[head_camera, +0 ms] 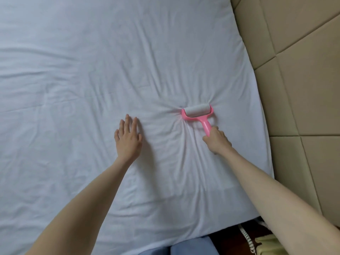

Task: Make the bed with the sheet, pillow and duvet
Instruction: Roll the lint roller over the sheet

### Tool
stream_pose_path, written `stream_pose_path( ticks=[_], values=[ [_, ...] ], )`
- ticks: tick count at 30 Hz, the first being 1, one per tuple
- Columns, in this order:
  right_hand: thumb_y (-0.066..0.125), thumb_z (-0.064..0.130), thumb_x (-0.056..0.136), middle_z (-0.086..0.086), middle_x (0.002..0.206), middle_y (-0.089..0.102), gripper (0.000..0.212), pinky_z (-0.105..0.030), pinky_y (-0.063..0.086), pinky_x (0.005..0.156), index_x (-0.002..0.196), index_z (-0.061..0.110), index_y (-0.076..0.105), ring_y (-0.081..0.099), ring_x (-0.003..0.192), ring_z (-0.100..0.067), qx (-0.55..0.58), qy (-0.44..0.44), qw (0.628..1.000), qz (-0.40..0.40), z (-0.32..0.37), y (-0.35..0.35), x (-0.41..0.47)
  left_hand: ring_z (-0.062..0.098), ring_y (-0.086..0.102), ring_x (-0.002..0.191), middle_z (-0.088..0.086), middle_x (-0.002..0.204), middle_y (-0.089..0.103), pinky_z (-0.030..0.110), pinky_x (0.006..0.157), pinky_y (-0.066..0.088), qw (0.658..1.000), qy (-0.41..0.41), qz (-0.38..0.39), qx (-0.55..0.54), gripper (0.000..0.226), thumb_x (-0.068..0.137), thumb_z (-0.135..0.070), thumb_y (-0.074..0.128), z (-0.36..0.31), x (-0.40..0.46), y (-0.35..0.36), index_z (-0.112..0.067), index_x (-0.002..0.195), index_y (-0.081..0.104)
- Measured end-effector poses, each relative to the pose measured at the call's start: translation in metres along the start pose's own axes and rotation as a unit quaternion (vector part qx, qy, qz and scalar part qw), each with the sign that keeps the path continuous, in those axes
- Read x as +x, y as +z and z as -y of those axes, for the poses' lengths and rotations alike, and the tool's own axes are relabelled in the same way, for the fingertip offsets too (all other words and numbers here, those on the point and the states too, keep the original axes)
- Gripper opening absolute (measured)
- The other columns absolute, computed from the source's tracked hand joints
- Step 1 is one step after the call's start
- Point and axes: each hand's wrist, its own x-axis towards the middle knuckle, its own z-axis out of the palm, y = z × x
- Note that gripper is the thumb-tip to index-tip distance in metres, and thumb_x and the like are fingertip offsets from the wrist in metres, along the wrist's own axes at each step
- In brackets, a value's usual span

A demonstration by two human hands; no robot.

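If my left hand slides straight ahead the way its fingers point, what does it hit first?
Nothing, as far as the picture shows: the left hand rests flat on the white sheet, with only wrinkled sheet ahead. The lint roller sits off to its right.

Right hand [217,139] grips pink lint roller [198,113] on sheet [92,70]; left hand [127,138] flat.

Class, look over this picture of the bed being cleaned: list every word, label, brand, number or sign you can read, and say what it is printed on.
None: no readable text shows in this view.
The white sheet is plain.
The pink lint roller, held by the right hand, carries no visible brand or label.
The padded headboard is unmarked.
The left hand rests flat on the sheet.
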Motion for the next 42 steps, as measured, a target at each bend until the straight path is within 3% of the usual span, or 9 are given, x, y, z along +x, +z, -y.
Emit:
stream_pose_path(
  ticks=[5,9,14,19,24,32,36,42],
  values=[
    [0.045,0.022,0.094,-0.016,0.117,0.052,0.035,-0.035,0.041,0.07,0.12,0.001,0.036,0.058,0.087,-0.034,0.01,-0.027,1.0,-0.011,0.061,-0.04,0.052,0.024,-0.002,0.148,0.001,0.162,-0.002,0.046,0.117,0.008,0.999,-0.04,-0.016,-0.007,0.059,0.098,-0.023,0.036,-0.006,0.037,-0.008,-0.023,0.153,0.014],
    [0.045,0.019,0.094,-0.011,0.103,0.047,0.033,-0.036,0.045,0.066,0.12,0.001,0.037,0.053,0.065,-0.026,0.025,-0.036,0.999,-0.024,0.118,-0.08,0.098,0.024,-0.002,0.148,0.002,0.162,-0.002,0.046,0.116,0.006,0.997,-0.053,-0.047,-0.012,0.058,0.099,-0.024,0.037,-0.013,0.079,-0.022,-0.024,0.153,0.015],
    [0.046,0.018,0.093,-0.015,0.116,0.051,0.037,-0.034,0.041,0.063,0.125,0.0,0.037,0.052,0.075,-0.031,0.026,-0.067,0.995,-0.067,0.18,-0.124,0.16,0.025,-0.008,0.148,0.001,0.162,-0.006,0.051,0.115,0.0,0.997,-0.047,-0.052,-0.013,0.055,0.102,-0.028,0.031,-0.018,0.144,-0.036,-0.03,0.153,0.011],
    [0.045,0.017,0.094,-0.017,0.124,0.05,0.039,-0.04,0.047,0.074,0.127,-0.001,0.035,0.057,0.098,-0.037,0.031,-0.088,0.991,-0.1,0.209,-0.134,0.189,0.022,-0.021,0.145,-0.003,0.159,-0.018,0.053,0.114,-0.01,0.998,-0.05,-0.044,0.004,0.056,0.102,-0.039,0.023,-0.014,0.161,-0.028,-0.034,0.152,0.0],
    [0.045,0.019,0.092,-0.02,0.12,0.052,0.036,-0.042,0.043,0.078,0.12,0.0,0.034,0.055,0.102,-0.04,0.052,-0.092,0.991,-0.086,0.171,-0.104,0.163,0.021,-0.021,0.145,-0.004,0.16,-0.018,0.052,0.114,-0.012,0.998,-0.05,-0.04,-0.007,0.057,0.101,-0.04,0.024,-0.015,0.162,-0.029,-0.035,0.152,0.0],
    [0.044,0.025,0.094,-0.022,0.116,0.054,0.036,-0.042,0.043,0.076,0.119,0.002,0.031,0.054,0.102,-0.039,0.016,-0.038,0.999,-0.034,0.041,-0.015,0.055,0.021,-0.013,0.147,-0.001,0.161,-0.01,0.05,0.116,-0.007,0.998,-0.043,-0.037,-0.001,0.059,0.101,-0.037,0.026,-0.018,0.141,-0.023,-0.027,0.153,0.0],
    [0.044,0.026,0.094,-0.02,0.108,0.055,0.024,-0.043,0.045,0.074,0.102,0.01,0.028,0.054,0.096,-0.039,0.013,-0.015,1.0,-0.008,-0.011,0.013,0.006,0.023,-0.012,0.148,0.0,0.161,-0.01,0.049,0.117,-0.006,0.999,-0.036,-0.028,-0.004,0.059,0.101,-0.036,0.028,-0.02,0.116,-0.013,-0.026,0.154,0.002],
    [0.045,0.024,0.093,-0.02,0.106,0.056,0.023,-0.044,0.047,0.076,0.097,0.009,0.027,0.054,0.094,-0.04,0.021,-0.008,1.0,-0.01,-0.022,0.02,-0.009,0.025,-0.011,0.148,0.001,0.161,-0.009,0.049,0.117,-0.006,1.0,-0.023,-0.011,0.009,0.061,0.101,-0.037,0.03,-0.019,0.102,-0.012,-0.024,0.154,0.003]
  ],
)
